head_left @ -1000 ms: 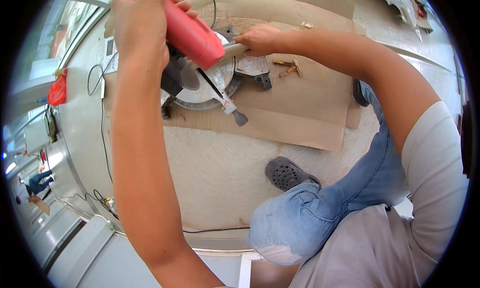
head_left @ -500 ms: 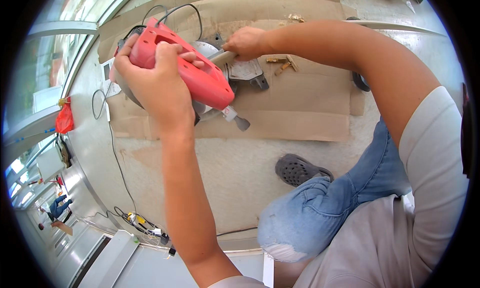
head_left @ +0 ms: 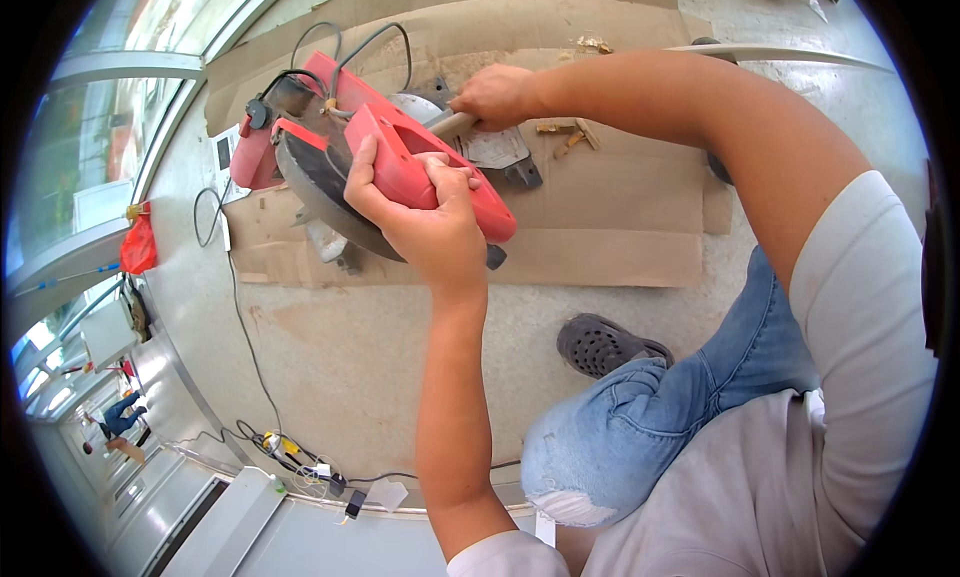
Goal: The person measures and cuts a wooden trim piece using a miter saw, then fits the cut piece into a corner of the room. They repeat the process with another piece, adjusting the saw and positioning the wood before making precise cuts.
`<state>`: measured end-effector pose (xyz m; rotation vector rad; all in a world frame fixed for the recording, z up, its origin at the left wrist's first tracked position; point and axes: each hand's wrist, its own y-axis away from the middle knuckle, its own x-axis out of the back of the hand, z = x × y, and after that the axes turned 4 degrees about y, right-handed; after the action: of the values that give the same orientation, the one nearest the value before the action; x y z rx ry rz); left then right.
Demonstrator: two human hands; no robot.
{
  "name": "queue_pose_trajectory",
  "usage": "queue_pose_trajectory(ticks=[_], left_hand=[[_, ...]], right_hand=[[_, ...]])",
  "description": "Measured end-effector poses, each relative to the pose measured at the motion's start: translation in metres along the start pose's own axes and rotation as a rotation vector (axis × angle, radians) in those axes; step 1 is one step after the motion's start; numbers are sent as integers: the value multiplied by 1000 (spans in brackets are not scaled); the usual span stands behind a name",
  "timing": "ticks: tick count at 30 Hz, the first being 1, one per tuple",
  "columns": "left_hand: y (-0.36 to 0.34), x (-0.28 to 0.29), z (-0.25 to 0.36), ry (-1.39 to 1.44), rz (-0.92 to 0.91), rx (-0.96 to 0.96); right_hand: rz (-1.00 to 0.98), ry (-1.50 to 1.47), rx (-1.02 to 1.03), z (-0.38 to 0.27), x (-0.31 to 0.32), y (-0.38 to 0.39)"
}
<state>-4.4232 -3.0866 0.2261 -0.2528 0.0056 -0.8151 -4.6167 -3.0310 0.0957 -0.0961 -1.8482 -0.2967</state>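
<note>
A red chop saw (head_left: 405, 162) with a dark round blade guard (head_left: 325, 192) stands on cardboard at the upper left. My left hand (head_left: 430, 212) is wrapped round its red loop handle, fingers through the opening. Beyond the handle, my right hand (head_left: 490, 95) is closed on a pale wooden strip (head_left: 455, 125) lying across the saw by its metal base (head_left: 492, 147). Part of the saw blade (head_left: 415, 107) shows behind the handle. Where the strip meets the blade is hidden by the handle.
Cardboard sheets (head_left: 610, 252) cover the floor under the saw. Small wood offcuts (head_left: 572, 137) lie right of the base. A long pale strip (head_left: 790, 54) extends to the right. Cables and a power strip (head_left: 285, 447) lie lower left. A window wall (head_left: 110, 127) stands left.
My left hand has shifted right along the saw to grip the handle nearer its front end, uncovering the motor and guard. The handle has swung slightly right. My right hand stays on the strip.
</note>
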Motion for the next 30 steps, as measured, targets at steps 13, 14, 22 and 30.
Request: queue_pose_trajectory(ticks=[13,14,22,30], left_hand=[[-146,28,69,162,-155,319],[-181,43,71,120,-193,342],[-287,62,89,-124,-173,564],[-281,84,143,-868,-261,233]], right_hand=[[9,-24,9,12,-2,7],[4,-19,10,8,1,3],[-39,5,-2,1,2,-1],[-21,-45,13,-1,-5,-8]])
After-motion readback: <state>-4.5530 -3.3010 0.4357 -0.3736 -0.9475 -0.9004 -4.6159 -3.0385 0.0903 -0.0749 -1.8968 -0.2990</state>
